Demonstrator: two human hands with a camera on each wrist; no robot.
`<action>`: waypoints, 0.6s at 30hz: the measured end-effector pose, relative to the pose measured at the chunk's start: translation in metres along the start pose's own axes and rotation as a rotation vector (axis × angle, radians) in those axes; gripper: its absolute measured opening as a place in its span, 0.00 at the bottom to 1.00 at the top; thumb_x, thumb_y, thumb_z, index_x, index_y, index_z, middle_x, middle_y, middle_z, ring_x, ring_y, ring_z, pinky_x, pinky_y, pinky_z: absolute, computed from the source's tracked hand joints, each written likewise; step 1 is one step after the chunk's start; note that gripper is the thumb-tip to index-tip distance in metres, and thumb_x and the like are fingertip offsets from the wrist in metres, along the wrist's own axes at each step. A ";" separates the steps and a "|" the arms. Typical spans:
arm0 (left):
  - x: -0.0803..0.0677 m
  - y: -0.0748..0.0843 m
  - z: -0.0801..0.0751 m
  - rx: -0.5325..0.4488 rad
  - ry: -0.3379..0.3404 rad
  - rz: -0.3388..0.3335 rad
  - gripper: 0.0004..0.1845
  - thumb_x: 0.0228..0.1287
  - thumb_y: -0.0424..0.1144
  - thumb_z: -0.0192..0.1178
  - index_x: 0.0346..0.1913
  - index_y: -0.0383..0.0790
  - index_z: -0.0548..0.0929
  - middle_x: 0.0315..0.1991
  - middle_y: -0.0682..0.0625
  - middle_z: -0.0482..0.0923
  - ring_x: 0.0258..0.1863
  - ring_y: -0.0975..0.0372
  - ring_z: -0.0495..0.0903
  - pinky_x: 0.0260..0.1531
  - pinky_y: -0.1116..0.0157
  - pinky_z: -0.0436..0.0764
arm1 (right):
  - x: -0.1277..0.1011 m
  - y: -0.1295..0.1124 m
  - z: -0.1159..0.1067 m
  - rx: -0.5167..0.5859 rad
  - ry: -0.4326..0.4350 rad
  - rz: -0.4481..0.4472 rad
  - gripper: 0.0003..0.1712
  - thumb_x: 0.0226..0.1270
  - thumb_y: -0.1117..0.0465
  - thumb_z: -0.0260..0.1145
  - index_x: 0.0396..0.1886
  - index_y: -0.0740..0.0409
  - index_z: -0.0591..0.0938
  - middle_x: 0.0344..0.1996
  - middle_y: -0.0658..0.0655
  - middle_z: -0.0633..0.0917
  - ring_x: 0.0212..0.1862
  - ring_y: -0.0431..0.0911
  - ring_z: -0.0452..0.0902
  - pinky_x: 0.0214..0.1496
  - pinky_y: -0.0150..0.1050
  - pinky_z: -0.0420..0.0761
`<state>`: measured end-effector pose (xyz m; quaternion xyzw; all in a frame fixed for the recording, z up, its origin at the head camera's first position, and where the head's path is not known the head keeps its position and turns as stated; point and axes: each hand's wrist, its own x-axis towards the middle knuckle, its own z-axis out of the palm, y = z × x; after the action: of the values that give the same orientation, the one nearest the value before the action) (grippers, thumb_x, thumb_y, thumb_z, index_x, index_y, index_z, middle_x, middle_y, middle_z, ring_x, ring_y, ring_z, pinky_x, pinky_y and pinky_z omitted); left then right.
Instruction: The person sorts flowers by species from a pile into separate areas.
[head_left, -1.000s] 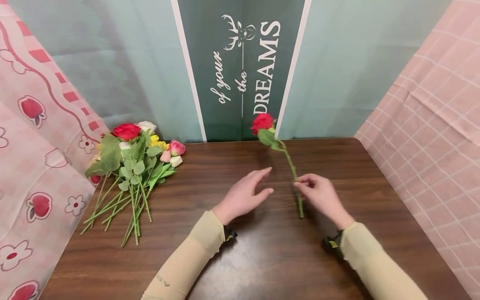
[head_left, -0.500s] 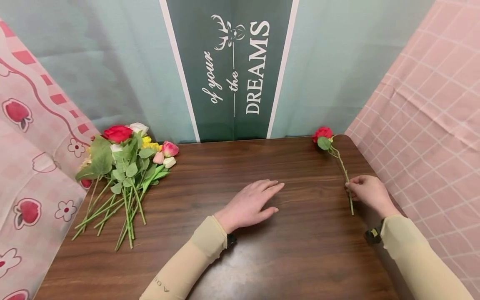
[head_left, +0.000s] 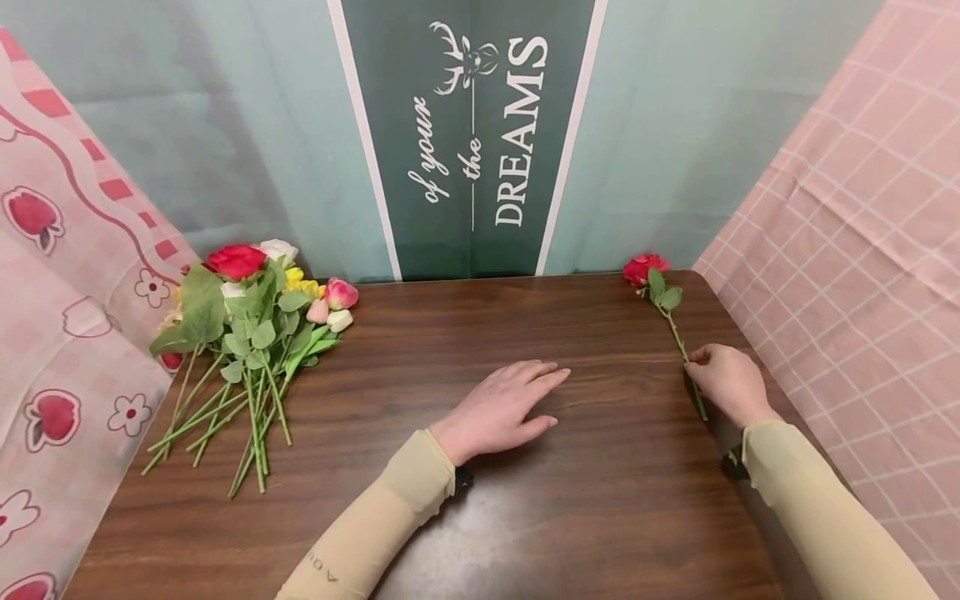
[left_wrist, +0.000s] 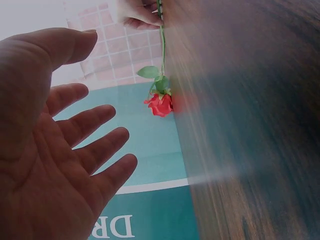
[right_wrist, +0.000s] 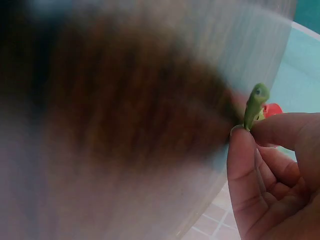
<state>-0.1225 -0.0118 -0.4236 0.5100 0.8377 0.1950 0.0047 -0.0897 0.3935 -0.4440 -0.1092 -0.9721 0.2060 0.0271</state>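
You are pinching the green stem [head_left: 677,335] of 1 red rose [head_left: 645,269] between the thumb and a finger of your right hand [head_left: 727,379], at the right side of the table [head_left: 570,517]. The bloom is pointing toward the table's far right corner, and 2 green leaves [head_left: 671,297] are sticking out just below it; I cannot tell whether the rose is touching the table. Your left hand [head_left: 498,408] is hovering above the table's middle, its fingers straight and spreading apart. At the table's far left a pile of flowers [head_left: 255,333] is lying, red, white, yellow and pink blooms crowding together, their stems pointing toward the near edge. Behind the table a teal curtain [head_left: 712,125] is hanging, and a pink gridded cloth [head_left: 862,208] is hanging to its right
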 end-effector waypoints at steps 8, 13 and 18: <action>-0.002 -0.002 -0.002 0.005 -0.006 -0.011 0.36 0.76 0.53 0.57 0.80 0.47 0.61 0.76 0.46 0.63 0.75 0.53 0.62 0.74 0.54 0.61 | 0.002 -0.005 0.001 0.012 0.005 -0.003 0.18 0.72 0.55 0.65 0.47 0.68 0.85 0.24 0.52 0.87 0.20 0.43 0.81 0.27 0.44 0.77; -0.003 -0.004 -0.003 0.024 0.000 -0.026 0.35 0.76 0.53 0.57 0.80 0.48 0.61 0.77 0.48 0.63 0.75 0.54 0.62 0.74 0.55 0.60 | 0.002 -0.018 -0.002 -0.021 0.065 -0.037 0.19 0.73 0.53 0.63 0.48 0.66 0.85 0.35 0.62 0.88 0.32 0.53 0.84 0.34 0.51 0.78; -0.006 -0.011 -0.008 0.071 0.004 -0.046 0.34 0.77 0.53 0.56 0.80 0.47 0.62 0.75 0.48 0.65 0.74 0.56 0.63 0.74 0.57 0.60 | -0.006 -0.049 -0.005 -0.014 0.071 -0.108 0.20 0.76 0.52 0.60 0.51 0.63 0.85 0.43 0.64 0.87 0.43 0.60 0.82 0.42 0.59 0.78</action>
<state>-0.1313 -0.0238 -0.4208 0.4899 0.8557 0.1662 -0.0105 -0.0929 0.3499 -0.4198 -0.0642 -0.9764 0.1932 0.0718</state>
